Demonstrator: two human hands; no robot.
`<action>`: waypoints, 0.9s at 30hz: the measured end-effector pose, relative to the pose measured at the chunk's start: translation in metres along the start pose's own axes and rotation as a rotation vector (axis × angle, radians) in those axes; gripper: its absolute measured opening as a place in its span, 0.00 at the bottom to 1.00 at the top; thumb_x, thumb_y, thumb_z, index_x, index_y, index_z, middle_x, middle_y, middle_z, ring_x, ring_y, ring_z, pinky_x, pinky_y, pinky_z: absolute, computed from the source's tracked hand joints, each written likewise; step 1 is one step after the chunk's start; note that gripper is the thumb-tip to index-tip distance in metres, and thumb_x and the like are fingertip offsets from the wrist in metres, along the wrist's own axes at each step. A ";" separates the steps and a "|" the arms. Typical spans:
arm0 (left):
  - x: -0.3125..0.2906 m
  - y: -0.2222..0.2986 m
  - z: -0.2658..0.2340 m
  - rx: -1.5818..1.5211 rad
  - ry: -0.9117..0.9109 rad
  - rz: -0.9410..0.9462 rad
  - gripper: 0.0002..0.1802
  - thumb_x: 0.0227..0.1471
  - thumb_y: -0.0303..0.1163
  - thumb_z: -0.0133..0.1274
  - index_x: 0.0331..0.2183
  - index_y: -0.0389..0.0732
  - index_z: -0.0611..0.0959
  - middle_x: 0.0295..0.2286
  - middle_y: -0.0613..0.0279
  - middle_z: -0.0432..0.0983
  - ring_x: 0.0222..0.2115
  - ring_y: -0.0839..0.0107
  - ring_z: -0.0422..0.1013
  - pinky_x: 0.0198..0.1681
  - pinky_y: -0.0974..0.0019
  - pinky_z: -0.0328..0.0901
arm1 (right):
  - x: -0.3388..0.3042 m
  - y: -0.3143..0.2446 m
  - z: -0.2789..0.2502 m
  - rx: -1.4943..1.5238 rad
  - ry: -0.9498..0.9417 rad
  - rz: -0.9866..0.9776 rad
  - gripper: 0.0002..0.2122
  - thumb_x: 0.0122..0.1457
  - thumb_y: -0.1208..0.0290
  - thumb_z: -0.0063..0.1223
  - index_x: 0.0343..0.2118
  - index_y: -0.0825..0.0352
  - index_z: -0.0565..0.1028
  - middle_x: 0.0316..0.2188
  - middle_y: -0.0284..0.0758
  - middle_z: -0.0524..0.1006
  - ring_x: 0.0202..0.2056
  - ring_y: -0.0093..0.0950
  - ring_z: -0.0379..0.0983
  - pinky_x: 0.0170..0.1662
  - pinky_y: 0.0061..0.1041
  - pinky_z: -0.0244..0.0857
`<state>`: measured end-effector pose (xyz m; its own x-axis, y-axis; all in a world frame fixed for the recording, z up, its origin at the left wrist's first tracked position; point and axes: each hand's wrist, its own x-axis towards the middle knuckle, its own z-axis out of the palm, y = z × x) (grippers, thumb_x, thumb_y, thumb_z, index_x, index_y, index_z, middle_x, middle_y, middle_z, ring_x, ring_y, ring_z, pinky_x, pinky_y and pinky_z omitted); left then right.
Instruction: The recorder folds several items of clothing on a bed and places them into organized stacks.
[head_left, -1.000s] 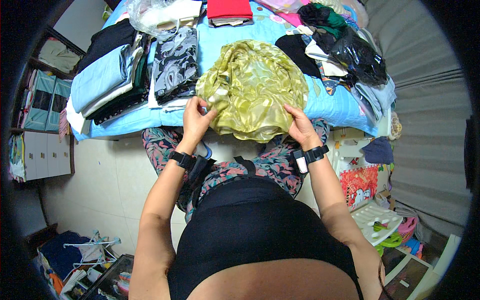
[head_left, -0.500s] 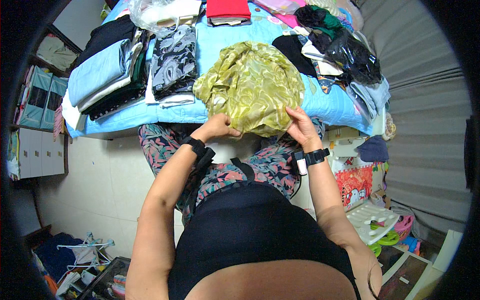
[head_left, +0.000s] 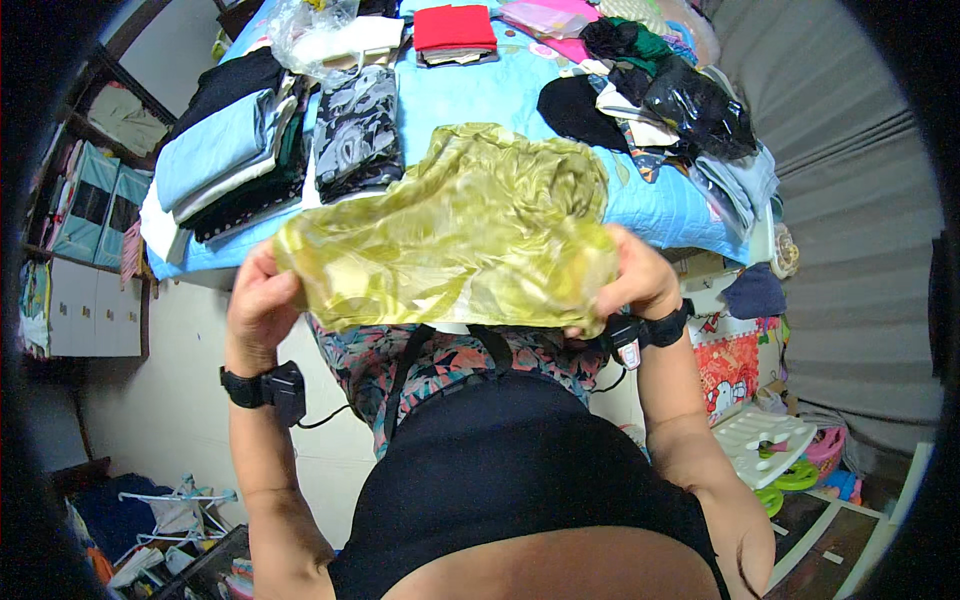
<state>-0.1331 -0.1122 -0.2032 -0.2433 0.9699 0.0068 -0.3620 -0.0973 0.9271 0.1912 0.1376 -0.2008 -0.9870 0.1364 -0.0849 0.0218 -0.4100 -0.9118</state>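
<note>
A thin yellow-green patterned garment (head_left: 455,255) is stretched between my hands, its near edge lifted over my lap. Its far part lies bunched on the light blue bed cover (head_left: 450,95). My left hand (head_left: 262,295) grips the left corner with thumb and fingers. On the other side, my right hand (head_left: 635,280) pinches the right edge, some fingers hidden behind the cloth. Just beyond the left side of the garment lies a folded black-and-grey patterned cloth (head_left: 357,135). The garment's exact kind cannot be told while it is gathered.
Folded clothes, light blue trousers (head_left: 215,140) on top, are stacked at the bed's left. A red folded cloth (head_left: 455,32) sits at the back. Loose clothes and a black plastic bag (head_left: 700,110) crowd the right. Hangers (head_left: 180,510) lie at lower left; a grey curtain (head_left: 840,200) hangs right.
My left hand has moved left and nearer with the garment's edge, and my right hand slightly right and nearer. The near part of the garment has gone from a bunched heap to a wide spread.
</note>
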 end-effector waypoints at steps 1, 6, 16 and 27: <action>-0.005 0.006 0.001 0.023 0.029 0.068 0.34 0.45 0.36 0.60 0.52 0.30 0.70 0.46 0.54 0.74 0.45 0.64 0.73 0.52 0.62 0.65 | -0.004 0.001 -0.007 -0.051 0.022 -0.166 0.30 0.38 0.74 0.70 0.47 0.73 0.71 0.39 0.37 0.79 0.37 0.26 0.77 0.41 0.24 0.71; -0.006 0.037 0.016 0.020 0.013 0.333 0.24 0.52 0.32 0.56 0.48 0.30 0.71 0.44 0.52 0.75 0.44 0.65 0.73 0.51 0.61 0.66 | 0.006 -0.017 -0.016 0.176 -0.015 -0.558 0.33 0.46 0.68 0.67 0.54 0.71 0.64 0.47 0.43 0.74 0.46 0.35 0.74 0.46 0.39 0.71; 0.026 0.099 0.027 -0.312 -0.436 0.489 0.26 0.59 0.35 0.44 0.55 0.30 0.66 0.55 0.48 0.65 0.56 0.59 0.62 0.61 0.56 0.55 | 0.014 -0.076 0.017 0.145 -0.012 -0.793 0.25 0.57 0.76 0.51 0.59 0.68 0.62 0.55 0.43 0.69 0.55 0.38 0.67 0.59 0.40 0.60; 0.096 0.168 0.042 -0.083 -0.550 0.525 0.18 0.60 0.34 0.44 0.48 0.35 0.75 0.47 0.56 0.74 0.49 0.64 0.69 0.56 0.60 0.61 | 0.015 -0.164 0.050 0.257 0.277 -0.971 0.15 0.61 0.66 0.52 0.48 0.68 0.73 0.36 0.36 0.80 0.33 0.24 0.78 0.34 0.23 0.71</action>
<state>-0.1794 -0.0261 -0.0311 0.0730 0.7613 0.6443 -0.3946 -0.5712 0.7197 0.1653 0.1618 -0.0326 -0.4901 0.6991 0.5206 -0.8287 -0.1887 -0.5269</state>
